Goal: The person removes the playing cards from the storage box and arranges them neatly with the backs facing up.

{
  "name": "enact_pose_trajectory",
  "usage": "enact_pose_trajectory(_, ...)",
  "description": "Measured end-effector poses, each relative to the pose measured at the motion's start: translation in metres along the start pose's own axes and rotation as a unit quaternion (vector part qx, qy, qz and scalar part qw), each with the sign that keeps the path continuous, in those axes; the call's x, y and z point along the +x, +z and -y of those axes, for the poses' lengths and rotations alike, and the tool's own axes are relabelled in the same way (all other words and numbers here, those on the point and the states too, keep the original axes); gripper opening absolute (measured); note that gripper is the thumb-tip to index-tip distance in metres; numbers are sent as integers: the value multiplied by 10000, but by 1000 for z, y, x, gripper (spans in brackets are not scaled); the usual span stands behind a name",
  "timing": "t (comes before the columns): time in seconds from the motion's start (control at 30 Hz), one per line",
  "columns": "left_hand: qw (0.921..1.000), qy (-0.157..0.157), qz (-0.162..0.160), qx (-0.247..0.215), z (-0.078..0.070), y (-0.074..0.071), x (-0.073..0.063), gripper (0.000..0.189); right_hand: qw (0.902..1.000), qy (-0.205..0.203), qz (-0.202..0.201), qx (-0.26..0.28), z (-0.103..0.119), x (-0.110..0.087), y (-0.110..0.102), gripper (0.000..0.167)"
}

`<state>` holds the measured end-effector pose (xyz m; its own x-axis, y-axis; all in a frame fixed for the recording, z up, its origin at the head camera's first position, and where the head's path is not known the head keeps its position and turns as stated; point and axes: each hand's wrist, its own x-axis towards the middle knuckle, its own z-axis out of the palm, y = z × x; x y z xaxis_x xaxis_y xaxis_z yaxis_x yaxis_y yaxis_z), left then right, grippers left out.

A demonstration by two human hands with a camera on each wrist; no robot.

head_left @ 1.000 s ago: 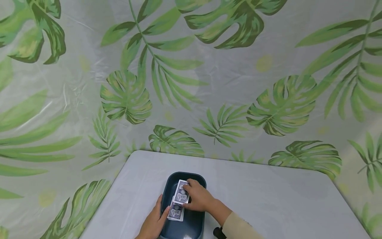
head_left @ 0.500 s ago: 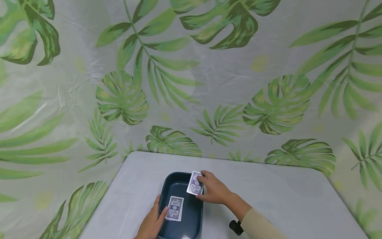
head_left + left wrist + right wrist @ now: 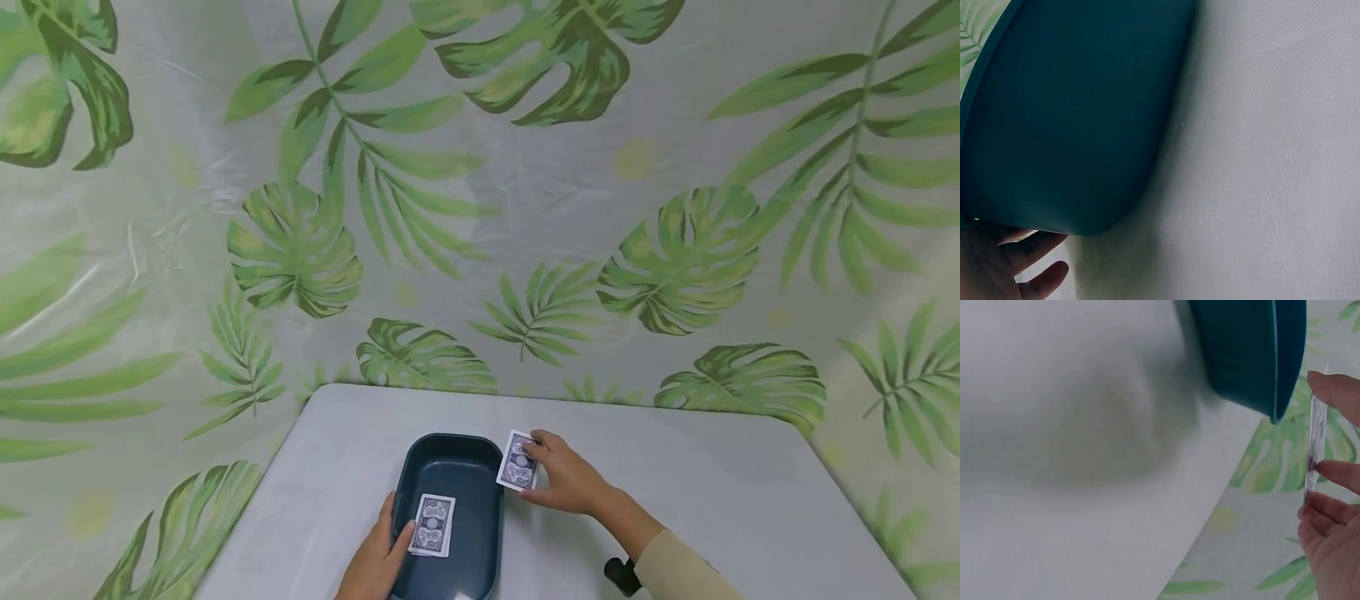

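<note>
A dark teal tray [image 3: 476, 529] with raised walls stands on the table. At its left side my left hand [image 3: 372, 554] grips the wall, thumb over the rim and fingers outside. A small stack of playing cards [image 3: 432, 525], backs up, lies inside near that thumb. Beyond the tray's right rim, my right hand [image 3: 570, 479] holds some playing cards [image 3: 517, 461] by their edges, patterned back up. In the right wrist view these cards [image 3: 1315, 440] are seen edge-on as a thin packet between thumb and fingers; their number cannot be told. The left wrist view shows the tray's outer wall [image 3: 1079, 119].
A white table [image 3: 675, 483] lies under the tray and extends to the right. Behind its far edge hangs a pale sheet [image 3: 555, 208] printed with green leaves. A black device [image 3: 621, 575] sits at my right wrist by the beige sleeve [image 3: 682, 567].
My right hand has lifted cards from inside the tray and carried them rightward past its rim. The left hand keeps its grip on the tray. The head view has shifted slightly.
</note>
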<state>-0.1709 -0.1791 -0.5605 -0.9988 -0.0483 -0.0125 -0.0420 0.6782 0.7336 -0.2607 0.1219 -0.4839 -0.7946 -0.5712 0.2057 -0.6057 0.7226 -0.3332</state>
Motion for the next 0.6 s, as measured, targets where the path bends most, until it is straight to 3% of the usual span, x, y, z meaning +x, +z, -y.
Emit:
enact_pose_trajectory(0.37, 10000, 43, -7, 8, 0, -2, -1, 69, 9991, 403, 70, -94, -19, -18, 1, 69)
enact_pose_trajectory(0.6, 10000, 28, 31, -2, -1, -1, -1, 70, 9994, 321, 115, -68, -33, -34, 4, 70)
